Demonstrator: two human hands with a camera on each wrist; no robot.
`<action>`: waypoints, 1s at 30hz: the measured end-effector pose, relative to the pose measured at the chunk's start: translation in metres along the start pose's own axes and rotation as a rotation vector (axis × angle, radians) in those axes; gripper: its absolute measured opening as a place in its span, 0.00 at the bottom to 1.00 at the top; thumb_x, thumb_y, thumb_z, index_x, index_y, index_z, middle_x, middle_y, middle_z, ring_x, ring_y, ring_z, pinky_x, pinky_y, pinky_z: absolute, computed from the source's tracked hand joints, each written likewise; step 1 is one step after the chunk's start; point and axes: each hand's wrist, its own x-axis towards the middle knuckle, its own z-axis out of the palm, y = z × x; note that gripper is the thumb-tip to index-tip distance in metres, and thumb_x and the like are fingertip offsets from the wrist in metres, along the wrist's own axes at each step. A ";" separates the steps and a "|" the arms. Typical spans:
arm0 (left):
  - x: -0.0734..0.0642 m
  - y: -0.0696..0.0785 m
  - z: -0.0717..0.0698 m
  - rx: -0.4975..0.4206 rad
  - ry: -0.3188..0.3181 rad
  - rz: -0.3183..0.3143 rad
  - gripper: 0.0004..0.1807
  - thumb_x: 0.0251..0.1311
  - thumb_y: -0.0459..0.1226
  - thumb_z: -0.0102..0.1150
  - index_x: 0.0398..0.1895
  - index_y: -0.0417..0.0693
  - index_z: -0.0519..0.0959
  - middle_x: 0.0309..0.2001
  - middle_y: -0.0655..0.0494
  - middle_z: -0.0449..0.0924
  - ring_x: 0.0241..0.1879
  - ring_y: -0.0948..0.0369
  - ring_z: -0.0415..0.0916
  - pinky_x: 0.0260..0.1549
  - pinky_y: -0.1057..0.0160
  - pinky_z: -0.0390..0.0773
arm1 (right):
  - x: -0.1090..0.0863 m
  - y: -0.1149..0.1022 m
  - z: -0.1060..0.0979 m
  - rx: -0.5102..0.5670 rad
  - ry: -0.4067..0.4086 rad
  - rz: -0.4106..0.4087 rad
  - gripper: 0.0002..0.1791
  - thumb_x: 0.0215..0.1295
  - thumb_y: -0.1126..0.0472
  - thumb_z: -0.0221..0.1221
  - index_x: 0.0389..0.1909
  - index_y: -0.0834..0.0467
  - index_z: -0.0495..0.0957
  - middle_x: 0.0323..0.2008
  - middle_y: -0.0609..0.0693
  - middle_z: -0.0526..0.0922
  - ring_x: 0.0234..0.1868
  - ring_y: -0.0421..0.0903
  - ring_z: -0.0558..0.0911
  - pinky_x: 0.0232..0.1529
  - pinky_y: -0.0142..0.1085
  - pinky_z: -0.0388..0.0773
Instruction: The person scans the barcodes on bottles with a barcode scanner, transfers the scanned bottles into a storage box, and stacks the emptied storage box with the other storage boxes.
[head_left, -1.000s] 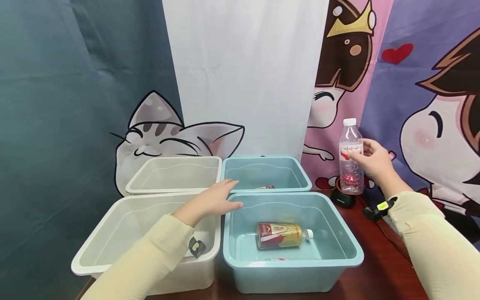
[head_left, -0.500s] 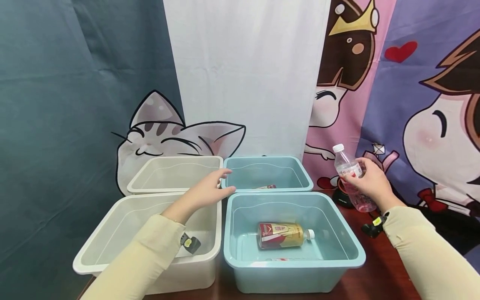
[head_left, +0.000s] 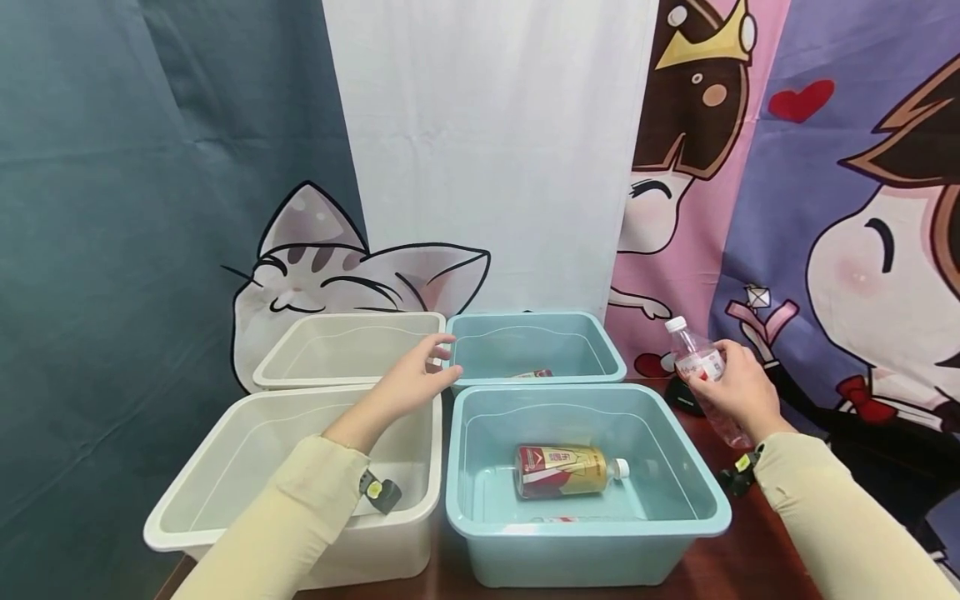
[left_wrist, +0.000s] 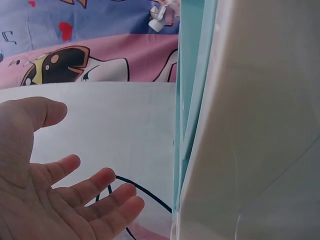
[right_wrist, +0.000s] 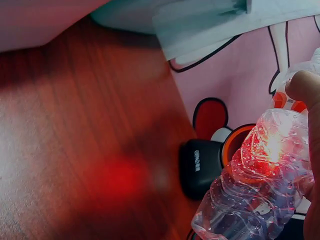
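Note:
My right hand (head_left: pixel 742 387) grips a clear plastic bottle (head_left: pixel 699 364) around its label. The bottle has a white cap and leans with its cap toward the upper left, beside the front blue bin (head_left: pixel 585 528). In the right wrist view a red glow lights the bottle's ribbed body (right_wrist: pixel 255 185), with a black scanner-like device (right_wrist: pixel 200 167) behind it. Nothing is in my left hand (head_left: pixel 408 379), whose fingers are loosely bent above the white bins. A bottle with a gold and red label (head_left: pixel 562 471) lies in the front blue bin.
Two white bins, a front one (head_left: pixel 168 492) and a back one (head_left: pixel 273 358), stand left of the blue ones. The back blue bin (head_left: pixel 611 358) holds a partly hidden item with a reddish label (head_left: pixel 534 374). A printed cloth backdrop (head_left: pixel 495 167) hangs behind the reddish-brown table (head_left: pixel 765 542).
My right hand has lowered the bottle from upright in front of the scanner-like device and tilted it. My left hand has drifted slightly left and away from the blue bins.

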 end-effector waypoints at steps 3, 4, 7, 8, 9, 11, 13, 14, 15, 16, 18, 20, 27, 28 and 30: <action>0.000 0.000 0.000 -0.012 0.010 -0.006 0.28 0.58 0.48 0.57 0.62 0.61 0.62 0.54 0.52 0.70 0.52 0.52 0.70 0.46 0.50 0.73 | -0.003 0.003 0.002 -0.014 0.002 0.004 0.47 0.42 0.37 0.66 0.56 0.63 0.62 0.42 0.63 0.68 0.38 0.59 0.70 0.28 0.52 0.68; -0.001 -0.001 0.000 -0.015 0.012 -0.006 0.29 0.58 0.48 0.57 0.63 0.60 0.62 0.54 0.52 0.70 0.52 0.52 0.70 0.45 0.50 0.73 | -0.004 0.003 0.002 -0.018 0.005 0.004 0.47 0.42 0.38 0.66 0.56 0.64 0.62 0.43 0.64 0.68 0.38 0.59 0.70 0.28 0.52 0.68; -0.001 0.000 0.001 -0.025 0.018 -0.012 0.29 0.58 0.48 0.56 0.63 0.59 0.62 0.55 0.51 0.70 0.52 0.52 0.70 0.45 0.50 0.73 | -0.005 0.005 0.003 -0.029 0.017 0.009 0.45 0.42 0.40 0.67 0.55 0.63 0.62 0.43 0.63 0.67 0.39 0.59 0.69 0.27 0.52 0.67; -0.002 0.000 0.001 -0.029 0.019 -0.014 0.29 0.58 0.48 0.56 0.63 0.59 0.62 0.55 0.50 0.70 0.52 0.52 0.70 0.45 0.50 0.73 | -0.006 0.005 0.004 -0.031 0.021 0.007 0.45 0.42 0.41 0.67 0.55 0.62 0.62 0.43 0.63 0.67 0.39 0.59 0.69 0.27 0.52 0.67; -0.002 0.000 0.001 -0.035 0.020 -0.016 0.28 0.58 0.47 0.56 0.63 0.59 0.62 0.55 0.50 0.70 0.52 0.51 0.70 0.45 0.49 0.73 | -0.006 0.005 0.005 -0.032 0.026 0.002 0.44 0.42 0.41 0.68 0.55 0.62 0.62 0.43 0.63 0.67 0.39 0.59 0.68 0.26 0.52 0.67; -0.002 -0.001 0.001 -0.038 0.022 -0.018 0.28 0.59 0.47 0.56 0.62 0.59 0.62 0.55 0.49 0.70 0.52 0.51 0.70 0.44 0.50 0.74 | -0.006 0.006 0.007 -0.034 0.036 -0.013 0.43 0.42 0.42 0.68 0.55 0.62 0.63 0.42 0.63 0.67 0.39 0.59 0.68 0.26 0.52 0.66; -0.002 -0.001 0.001 -0.047 0.024 -0.016 0.28 0.59 0.46 0.56 0.62 0.59 0.62 0.55 0.48 0.70 0.52 0.51 0.70 0.44 0.50 0.74 | -0.005 0.006 0.009 -0.041 0.048 -0.032 0.42 0.41 0.44 0.69 0.54 0.62 0.63 0.41 0.63 0.67 0.38 0.59 0.68 0.26 0.52 0.65; -0.002 -0.001 0.001 -0.049 0.024 -0.013 0.28 0.59 0.46 0.56 0.62 0.58 0.62 0.55 0.48 0.70 0.51 0.51 0.70 0.44 0.50 0.74 | -0.005 0.007 0.010 -0.046 0.055 -0.042 0.42 0.41 0.44 0.69 0.53 0.62 0.63 0.41 0.62 0.67 0.38 0.59 0.68 0.26 0.52 0.65; -0.002 -0.001 0.001 -0.052 0.024 -0.009 0.27 0.59 0.45 0.56 0.62 0.58 0.62 0.55 0.47 0.70 0.51 0.51 0.70 0.44 0.50 0.73 | -0.005 0.007 0.012 -0.049 0.064 -0.053 0.42 0.40 0.45 0.70 0.53 0.62 0.64 0.40 0.62 0.67 0.38 0.59 0.67 0.27 0.52 0.65; -0.002 -0.002 0.001 -0.054 0.025 -0.002 0.27 0.59 0.45 0.56 0.62 0.57 0.62 0.55 0.47 0.71 0.51 0.50 0.70 0.45 0.50 0.73 | -0.004 0.007 0.013 -0.055 0.073 -0.064 0.42 0.39 0.46 0.70 0.52 0.62 0.64 0.40 0.62 0.67 0.38 0.59 0.67 0.27 0.52 0.64; -0.001 -0.002 0.001 -0.058 0.028 -0.008 0.27 0.59 0.45 0.56 0.62 0.58 0.62 0.54 0.48 0.71 0.51 0.51 0.70 0.45 0.50 0.73 | -0.004 0.007 0.016 -0.065 0.089 -0.084 0.41 0.37 0.47 0.71 0.51 0.62 0.64 0.40 0.61 0.67 0.38 0.59 0.67 0.29 0.53 0.64; -0.001 -0.003 0.001 -0.053 0.031 -0.022 0.27 0.59 0.46 0.56 0.62 0.60 0.62 0.54 0.50 0.71 0.52 0.52 0.70 0.45 0.50 0.74 | -0.003 0.007 0.018 -0.071 0.103 -0.104 0.42 0.36 0.48 0.72 0.50 0.62 0.65 0.40 0.62 0.67 0.39 0.60 0.66 0.30 0.54 0.64; -0.002 -0.004 0.001 -0.046 0.034 -0.046 0.28 0.58 0.49 0.56 0.62 0.60 0.63 0.54 0.51 0.71 0.52 0.52 0.70 0.44 0.49 0.74 | -0.003 0.008 0.024 -0.085 0.133 -0.148 0.42 0.33 0.51 0.73 0.50 0.64 0.64 0.40 0.64 0.67 0.39 0.63 0.66 0.31 0.57 0.63; -0.001 -0.004 0.001 -0.047 0.034 -0.048 0.28 0.58 0.49 0.56 0.62 0.61 0.63 0.54 0.51 0.71 0.52 0.52 0.70 0.44 0.49 0.74 | -0.003 0.008 0.024 -0.087 0.137 -0.153 0.42 0.33 0.51 0.73 0.49 0.64 0.64 0.40 0.64 0.67 0.39 0.63 0.66 0.31 0.57 0.63; -0.002 -0.004 0.001 -0.048 0.031 -0.051 0.28 0.58 0.49 0.56 0.62 0.60 0.63 0.54 0.52 0.71 0.53 0.52 0.70 0.44 0.49 0.74 | -0.002 0.008 0.025 -0.087 0.142 -0.162 0.42 0.33 0.51 0.73 0.49 0.63 0.64 0.39 0.64 0.67 0.39 0.63 0.66 0.31 0.57 0.62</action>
